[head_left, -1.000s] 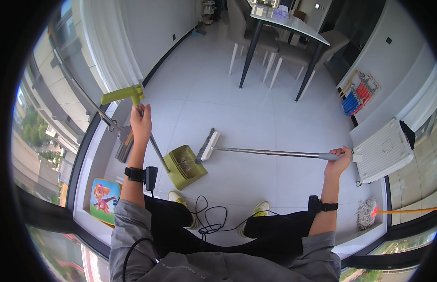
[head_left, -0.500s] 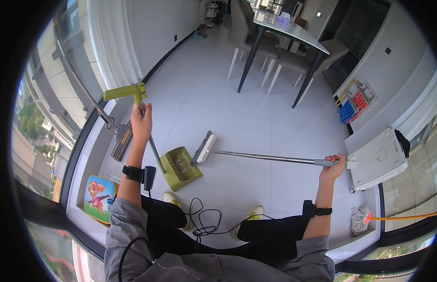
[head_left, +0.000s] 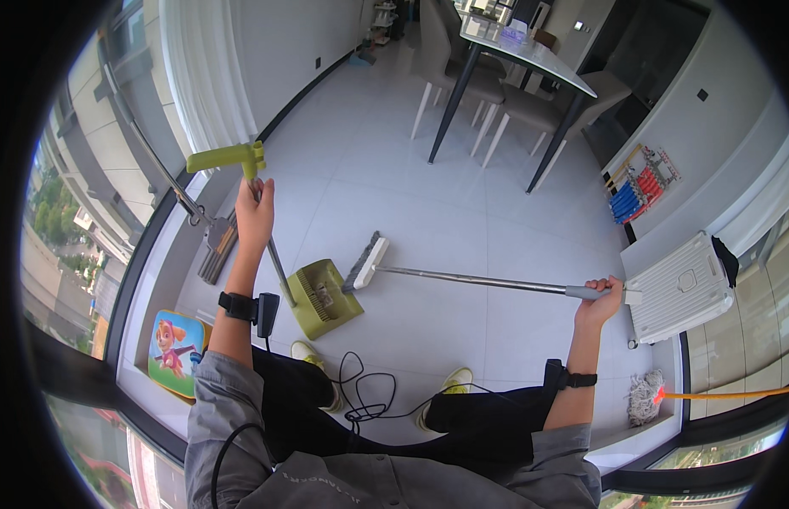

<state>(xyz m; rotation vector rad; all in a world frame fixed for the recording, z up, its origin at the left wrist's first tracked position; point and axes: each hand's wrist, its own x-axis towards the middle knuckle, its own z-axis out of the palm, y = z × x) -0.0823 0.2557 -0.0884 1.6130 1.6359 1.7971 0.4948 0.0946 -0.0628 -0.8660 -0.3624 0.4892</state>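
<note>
My left hand (head_left: 255, 212) is closed round the upper shaft of a long-handled dustpan, just under its green grip (head_left: 220, 158). The green pan (head_left: 314, 316) lies on the floor in front of my left foot, comb teeth along one side and some greyish debris inside. Out to the right, my right hand (head_left: 600, 299) wraps the grey end of a broom's handle (head_left: 479, 280). That metal handle runs low across to the left. At its far end the white broom head (head_left: 366, 263), with grey bristles, rests on the floor beside the pan's open edge.
A black cable (head_left: 369, 399) loops on the floor between my feet. On the left are a flat mop (head_left: 218, 246) and a cartoon-printed box (head_left: 175, 352). A white suitcase (head_left: 679, 284) and a string mop (head_left: 645, 397) stand right. Ahead are a dining table (head_left: 530, 53) and chairs.
</note>
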